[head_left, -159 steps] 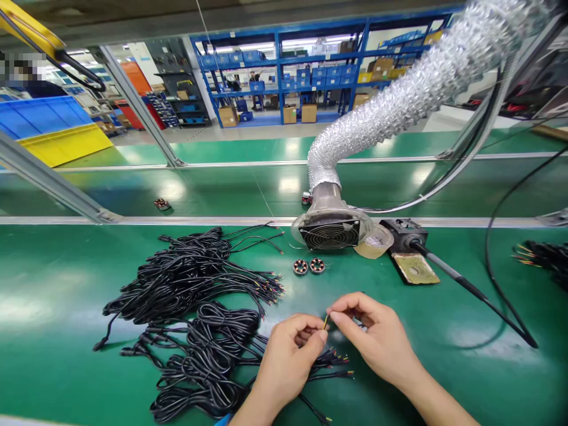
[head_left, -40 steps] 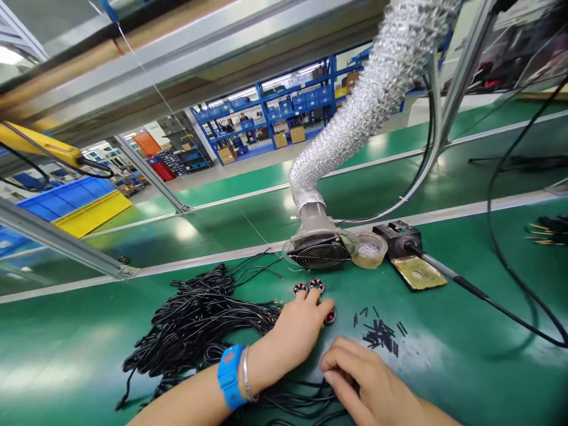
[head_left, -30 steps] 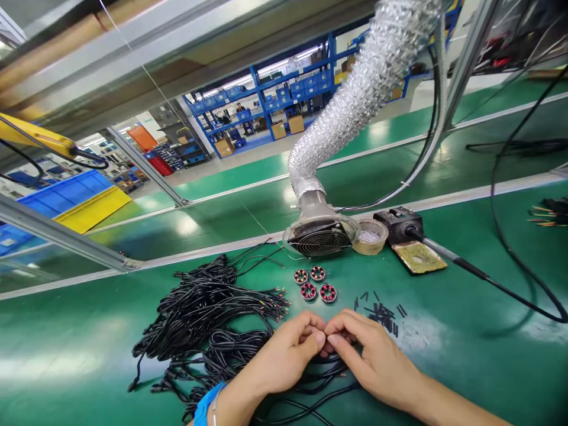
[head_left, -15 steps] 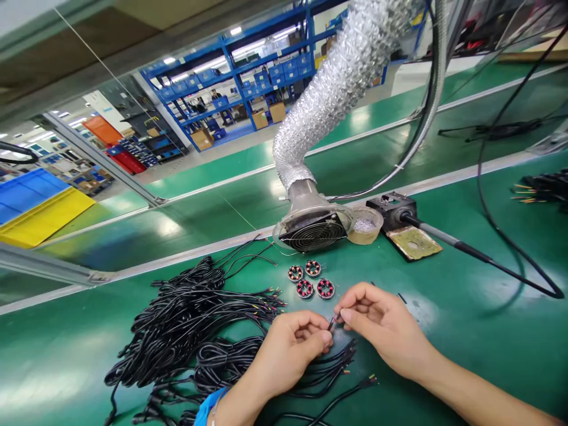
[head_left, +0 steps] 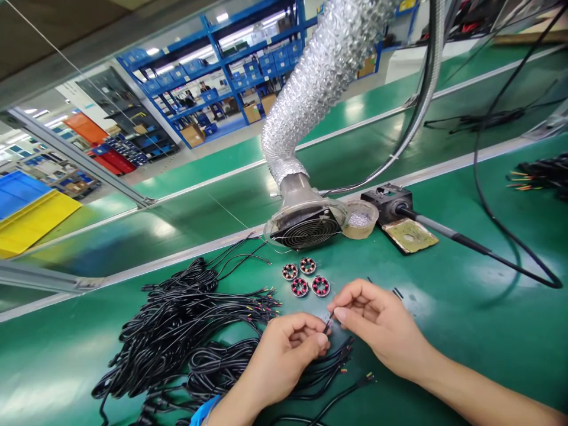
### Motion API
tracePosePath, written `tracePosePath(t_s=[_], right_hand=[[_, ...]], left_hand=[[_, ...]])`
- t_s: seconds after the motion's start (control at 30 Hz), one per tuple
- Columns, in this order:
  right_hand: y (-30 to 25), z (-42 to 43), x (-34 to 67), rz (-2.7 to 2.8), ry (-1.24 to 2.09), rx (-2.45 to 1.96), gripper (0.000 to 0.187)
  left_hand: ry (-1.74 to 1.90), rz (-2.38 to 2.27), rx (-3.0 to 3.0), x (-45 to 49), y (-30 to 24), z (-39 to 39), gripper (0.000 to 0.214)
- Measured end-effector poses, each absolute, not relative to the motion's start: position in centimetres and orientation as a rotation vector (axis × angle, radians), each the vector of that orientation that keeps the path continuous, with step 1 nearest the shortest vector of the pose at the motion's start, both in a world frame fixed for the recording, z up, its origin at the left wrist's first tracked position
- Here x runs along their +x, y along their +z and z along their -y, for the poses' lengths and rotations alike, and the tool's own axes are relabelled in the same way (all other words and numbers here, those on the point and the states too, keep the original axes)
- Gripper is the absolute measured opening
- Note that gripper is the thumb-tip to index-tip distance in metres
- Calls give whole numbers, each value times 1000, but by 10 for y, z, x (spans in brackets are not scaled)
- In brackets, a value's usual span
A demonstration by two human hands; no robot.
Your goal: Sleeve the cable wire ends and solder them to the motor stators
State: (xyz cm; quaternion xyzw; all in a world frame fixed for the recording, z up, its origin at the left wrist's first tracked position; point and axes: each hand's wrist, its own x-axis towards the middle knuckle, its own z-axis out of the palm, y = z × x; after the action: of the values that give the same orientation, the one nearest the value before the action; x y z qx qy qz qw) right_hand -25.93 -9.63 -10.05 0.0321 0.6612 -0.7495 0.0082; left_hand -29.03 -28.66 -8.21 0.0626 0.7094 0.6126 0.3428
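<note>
My left hand (head_left: 293,349) is closed on the end of a black cable (head_left: 328,325), its tip poking out between thumb and forefinger. Just above it, my right hand (head_left: 377,313) pinches with thumb and forefinger at that tip; a small dark piece shows there, too small to name. Under and beside my left hand lies a large heap of black cables (head_left: 177,319) with coloured wire ends. Beyond my fingertips sit several ring-shaped wound cores, a red one (head_left: 320,286) nearest my right hand and a copper-coloured one (head_left: 290,272) farther left.
A fume fan (head_left: 306,228) on a silver duct (head_left: 310,100) hangs behind the rings. To its right are a round tub (head_left: 360,219), a soldering iron (head_left: 444,228) in its stand (head_left: 386,201), and a sponge (head_left: 410,235). More cables (head_left: 544,174) lie far right.
The view has shifted a little, moving the scene left and slightly up. My right fingertips stay close to the cable tip, and the small dark piece now sits nearer in line with it.
</note>
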Motion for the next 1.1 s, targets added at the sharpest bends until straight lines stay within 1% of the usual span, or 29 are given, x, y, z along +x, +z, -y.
tracePosePath(t_s=[0.37,0.6,0.77,0.83,0.93,1.1], right_hand=[[-101,95,-259,-2063,-2316,95,11],[-103,93,-254,-2351,-2164,-8,4],[-101,91,-252,-2561,-2079,-166,8],[-98,92,-254,-2527,-2086,-140,7],[-94,93,-258,-2324,-2157,-60,2],[-92,96,-260,-2114,-2212,-106,1]], left_hand=[[1599,-1834,179,-290,-83,287,19],[1603,-1829,184,-289,-83,289,20],[1616,-1821,155,-289,-81,287,22],[1609,-1826,153,-290,-81,288,24],[1584,-1837,184,-289,-83,290,24],[1612,-1801,162,-288,-83,289,28]])
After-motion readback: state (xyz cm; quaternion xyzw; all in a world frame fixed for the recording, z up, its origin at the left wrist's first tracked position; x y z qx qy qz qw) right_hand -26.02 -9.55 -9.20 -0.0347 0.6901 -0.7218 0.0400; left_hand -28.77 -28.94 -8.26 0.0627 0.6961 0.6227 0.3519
